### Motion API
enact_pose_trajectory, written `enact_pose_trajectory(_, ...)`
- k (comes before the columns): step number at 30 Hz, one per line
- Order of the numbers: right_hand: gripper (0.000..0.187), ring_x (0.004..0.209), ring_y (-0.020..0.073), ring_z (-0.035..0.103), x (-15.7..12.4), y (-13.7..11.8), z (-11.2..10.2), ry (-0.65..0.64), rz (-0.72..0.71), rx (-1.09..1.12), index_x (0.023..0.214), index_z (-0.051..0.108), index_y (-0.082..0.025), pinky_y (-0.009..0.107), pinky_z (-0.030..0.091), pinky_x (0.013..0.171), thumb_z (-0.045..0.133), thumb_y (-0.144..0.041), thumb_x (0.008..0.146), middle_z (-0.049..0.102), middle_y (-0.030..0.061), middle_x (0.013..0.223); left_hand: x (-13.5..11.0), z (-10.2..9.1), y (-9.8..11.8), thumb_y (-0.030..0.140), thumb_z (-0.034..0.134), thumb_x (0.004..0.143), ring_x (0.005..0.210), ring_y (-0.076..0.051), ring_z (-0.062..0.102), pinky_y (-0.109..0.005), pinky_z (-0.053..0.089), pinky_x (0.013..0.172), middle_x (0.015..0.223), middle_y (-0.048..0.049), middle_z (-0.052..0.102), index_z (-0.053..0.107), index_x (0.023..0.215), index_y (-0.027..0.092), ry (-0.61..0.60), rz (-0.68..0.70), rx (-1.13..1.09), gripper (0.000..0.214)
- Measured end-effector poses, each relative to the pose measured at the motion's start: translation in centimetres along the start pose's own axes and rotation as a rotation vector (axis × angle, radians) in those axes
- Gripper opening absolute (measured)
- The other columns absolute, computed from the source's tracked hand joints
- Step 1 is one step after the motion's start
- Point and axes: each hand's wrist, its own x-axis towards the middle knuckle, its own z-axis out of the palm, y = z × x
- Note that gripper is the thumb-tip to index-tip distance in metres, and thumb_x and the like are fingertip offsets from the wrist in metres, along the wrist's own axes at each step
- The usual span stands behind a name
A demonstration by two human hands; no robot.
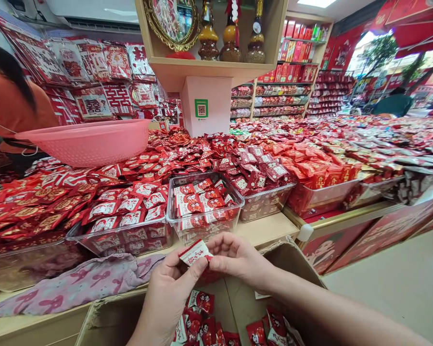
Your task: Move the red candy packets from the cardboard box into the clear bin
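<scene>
My left hand and my right hand pinch the two ends of one small red and white candy packet between them, just above an open cardboard box. Several more red candy packets lie in the bottom of that box. Directly behind my hands stands a clear plastic tray partly filled with the same red and white packets.
A long counter carries clear trays heaped with red wrapped candies. A pink plastic basket rests on the pile at left, beside a person in an orange top. A pink patterned cloth lies on the counter edge. Shelves of red boxes line the back.
</scene>
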Motion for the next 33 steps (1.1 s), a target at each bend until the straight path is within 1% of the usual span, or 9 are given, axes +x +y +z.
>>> enact_pose_trajectory(4, 0.027, 0.06, 0.0097, 0.052, -0.5, 0.1, -0.2, -0.065, 0.004, -0.175, 0.07, 0.054, -0.013, 0.024, 0.041, 0.059, 0.068, -0.035, 0.061, 0.058, -0.0002, 0.064, -0.1, -0.7, 0.4, 0.032, 0.07, 0.059, 0.061, -0.014, 0.058, -0.023, 0.048, 0.058, 0.066, 0.0009, 0.066, 0.063, 0.073, 0.018, -0.043, -0.018, 0.09, 0.021)
enact_pose_trajectory(8, 0.021, 0.057, 0.0083, 0.048, -0.8, -0.1, -0.3, -0.094, -0.1, -0.391, 0.065, 0.058, -0.012, 0.022, 0.038, 0.055, 0.065, -0.032, 0.064, 0.057, -0.0002, 0.062, -0.1, -1.3, 0.4, 0.033, 0.065, 0.065, 0.061, -0.014, 0.054, -0.021, 0.045, 0.056, 0.062, 0.0001, 0.062, 0.066, 0.067, 0.018, -0.127, 0.094, 0.29, 0.016)
enact_pose_trajectory(13, 0.025, 0.055, 0.0072, 0.046, -0.9, 0.0, 0.1, 0.001, -0.017, -0.201, 0.066, 0.057, -0.012, 0.021, 0.037, 0.054, 0.065, -0.035, 0.065, 0.056, -0.0004, 0.06, 0.1, -1.3, -0.7, 0.035, 0.062, 0.067, 0.06, -0.015, 0.055, -0.024, 0.046, 0.06, 0.061, 0.0005, 0.063, 0.068, 0.071, 0.018, -0.033, 0.065, 0.17, 0.018)
enact_pose_trajectory(17, 0.025, 0.057, 0.0076, 0.048, -1.2, 0.0, 0.3, -0.06, 0.053, -0.112, 0.074, 0.054, -0.012, 0.022, 0.039, 0.056, 0.066, -0.033, 0.064, 0.055, -0.0004, 0.064, 0.2, -1.3, -0.8, 0.036, 0.062, 0.068, 0.059, -0.016, 0.056, -0.025, 0.046, 0.058, 0.059, 0.0006, 0.063, 0.068, 0.071, 0.017, -0.034, 0.037, 0.094, 0.02)
enact_pose_trajectory(19, 0.026, 0.057, 0.0081, 0.05, -0.8, -0.9, 0.0, -0.059, 0.027, -0.145, 0.079, 0.052, -0.014, 0.022, 0.041, 0.054, 0.064, -0.032, 0.066, 0.056, 0.0, 0.067, 0.4, -1.5, -0.5, 0.037, 0.059, 0.071, 0.063, -0.016, 0.058, -0.024, 0.046, 0.06, 0.064, 0.0003, 0.065, 0.066, 0.078, 0.017, -0.005, 0.054, 0.063, 0.022)
enact_pose_trajectory(22, 0.028, 0.057, 0.009, 0.051, 1.6, -3.6, -1.3, 0.067, -0.135, -0.304, 0.088, 0.045, -0.017, 0.022, 0.042, 0.051, 0.06, -0.031, 0.069, 0.055, -0.0011, 0.069, 0.9, -2.2, 0.0, 0.038, 0.058, 0.071, 0.061, -0.014, 0.058, -0.022, 0.046, 0.058, 0.069, 0.0002, 0.066, 0.063, 0.084, 0.017, 0.113, 0.093, 0.072, 0.025)
enact_pose_trajectory(25, 0.022, 0.058, 0.0088, 0.051, 6.0, -6.8, -3.4, 0.236, -0.258, -0.71, 0.092, 0.043, -0.017, 0.022, 0.042, 0.053, 0.051, -0.026, 0.074, 0.053, -0.0018, 0.068, 1.5, -2.7, 0.3, 0.038, 0.062, 0.066, 0.053, -0.011, 0.056, -0.021, 0.045, 0.052, 0.063, 0.001, 0.063, 0.062, 0.082, 0.015, 0.175, 0.077, 0.079, 0.027)
enact_pose_trajectory(28, 0.024, 0.06, 0.0089, 0.052, 10.7, -8.3, -5.2, 0.38, -0.138, -1.207, 0.1, 0.045, -0.016, 0.022, 0.042, 0.057, 0.046, -0.02, 0.077, 0.055, 0.0013, 0.077, 2.0, -3.0, 0.2, 0.036, 0.063, 0.065, 0.051, -0.01, 0.055, -0.02, 0.044, 0.049, 0.06, 0.0019, 0.061, 0.061, 0.081, 0.015, 0.148, 0.049, 0.095, 0.026)
enact_pose_trajectory(33, 0.03, 0.067, 0.0138, 0.057, 14.6, -7.4, -5.2, 0.369, 0.043, -1.434, 0.098, 0.05, -0.012, 0.023, 0.042, 0.06, 0.049, -0.007, 0.069, 0.059, 0.0063, 0.081, 2.1, -3.3, -0.5, 0.035, 0.061, 0.067, 0.054, -0.011, 0.056, -0.022, 0.045, 0.052, 0.061, 0.0027, 0.059, 0.061, 0.082, 0.016, 0.069, 0.063, 0.16, 0.024)
